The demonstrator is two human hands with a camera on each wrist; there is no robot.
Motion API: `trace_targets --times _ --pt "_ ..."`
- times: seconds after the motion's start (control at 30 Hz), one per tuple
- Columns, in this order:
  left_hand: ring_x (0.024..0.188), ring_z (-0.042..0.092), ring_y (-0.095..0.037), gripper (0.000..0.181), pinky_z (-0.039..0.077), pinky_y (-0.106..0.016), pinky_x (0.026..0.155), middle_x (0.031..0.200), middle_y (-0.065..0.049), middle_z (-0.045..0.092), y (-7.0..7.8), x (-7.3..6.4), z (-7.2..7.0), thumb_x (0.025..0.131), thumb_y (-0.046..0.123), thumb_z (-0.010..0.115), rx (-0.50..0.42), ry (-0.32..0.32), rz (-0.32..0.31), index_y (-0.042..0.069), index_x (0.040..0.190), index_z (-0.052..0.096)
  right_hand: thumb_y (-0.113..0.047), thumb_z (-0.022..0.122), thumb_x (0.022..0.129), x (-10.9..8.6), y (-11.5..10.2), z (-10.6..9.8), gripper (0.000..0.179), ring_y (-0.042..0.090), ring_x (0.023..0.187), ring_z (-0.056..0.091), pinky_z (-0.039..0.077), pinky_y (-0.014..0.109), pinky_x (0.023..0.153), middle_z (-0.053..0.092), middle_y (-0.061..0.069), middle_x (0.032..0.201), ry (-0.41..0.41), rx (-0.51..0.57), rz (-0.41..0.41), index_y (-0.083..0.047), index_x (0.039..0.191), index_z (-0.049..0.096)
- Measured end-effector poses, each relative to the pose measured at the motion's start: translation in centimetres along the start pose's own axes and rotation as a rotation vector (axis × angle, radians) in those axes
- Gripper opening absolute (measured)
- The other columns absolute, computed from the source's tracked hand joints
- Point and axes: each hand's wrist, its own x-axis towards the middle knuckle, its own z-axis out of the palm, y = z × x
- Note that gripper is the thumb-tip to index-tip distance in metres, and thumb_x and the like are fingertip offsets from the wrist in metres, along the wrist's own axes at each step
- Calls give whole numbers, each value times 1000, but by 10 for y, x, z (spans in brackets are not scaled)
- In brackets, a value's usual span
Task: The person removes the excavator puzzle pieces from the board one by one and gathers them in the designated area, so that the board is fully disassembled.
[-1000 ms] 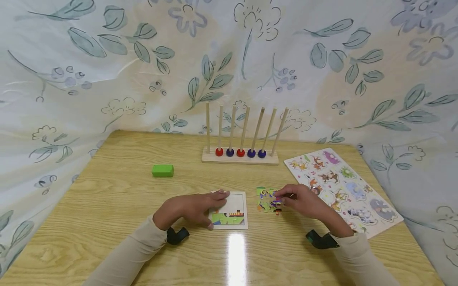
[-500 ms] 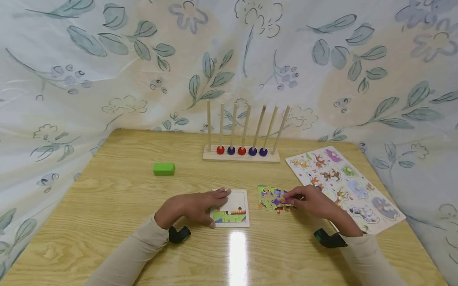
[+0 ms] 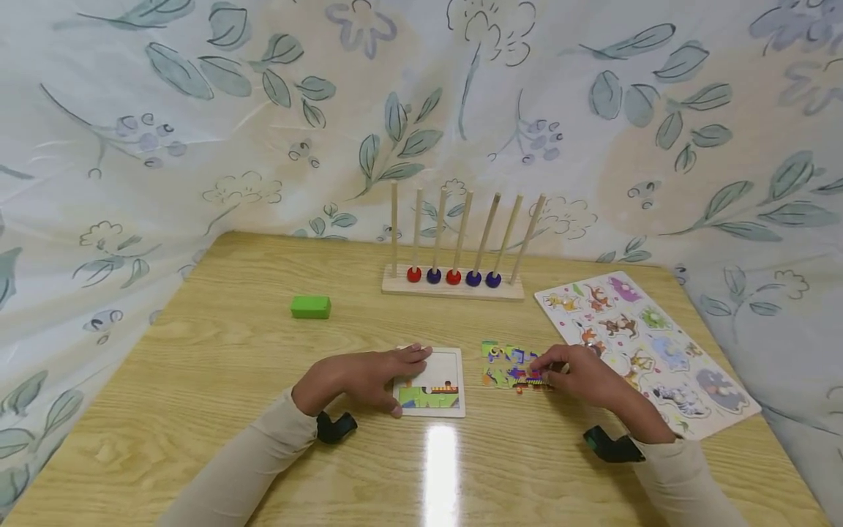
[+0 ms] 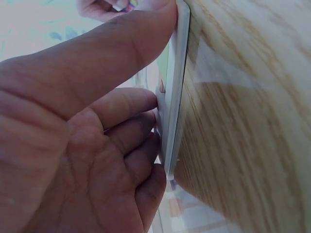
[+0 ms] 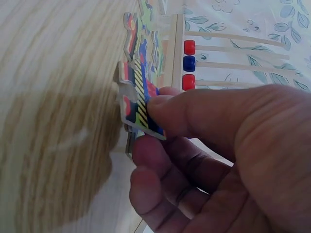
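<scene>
A small jigsaw tray (image 3: pixel 443 366) with a white frame lies in front of me, with a green strip of fitted pieces along its bottom. My left hand (image 3: pixel 365 377) rests across the tray's left side, thumb at the lower corner and fingers over the upper part. In the left wrist view, thumb and fingertips touch the tray's rim (image 4: pixel 176 111). To the right, loose jigsaw pieces (image 3: pixel 498 372) lie close together and partly overlap. My right hand (image 3: pixel 582 375) pinches a jigsaw piece (image 5: pixel 131 112) with a yellow-and-black striped band at the right end of this group.
A wooden peg rack (image 3: pixel 454 288) with red and blue beads stands at the back. The green block (image 3: pixel 311 307) lies at the back left. An animal puzzle board (image 3: pixel 642 344) lies at the right, beneath my right forearm. A patterned cloth hangs behind the table.
My right hand has moved slightly right, drawing the striped piece outward from the group; more of the neighbouring pieces now shows. My left hand stays on the tray. The head view has shifted slightly.
</scene>
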Motion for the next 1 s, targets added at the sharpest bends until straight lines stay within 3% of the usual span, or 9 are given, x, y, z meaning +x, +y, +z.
trace_targets --times 0.6,1.0 --pt "148 6 -22 83 20 -38 115 162 -6 9 -1 3 2 87 22 75 4 5 -12 1 152 28 5 62 90 2 0 -2 19 12 77 61 52 29 65 69 3 96 57 -64 5 -2 104 73" --pt "148 6 -22 83 20 -38 115 162 -6 10 -2 3 3 87 20 75 0 11 -7 1 152 28 -1 63 93 18 -24 11 17 10 74 59 50 27 60 68 2 91 25 17 -17 1 107 72"
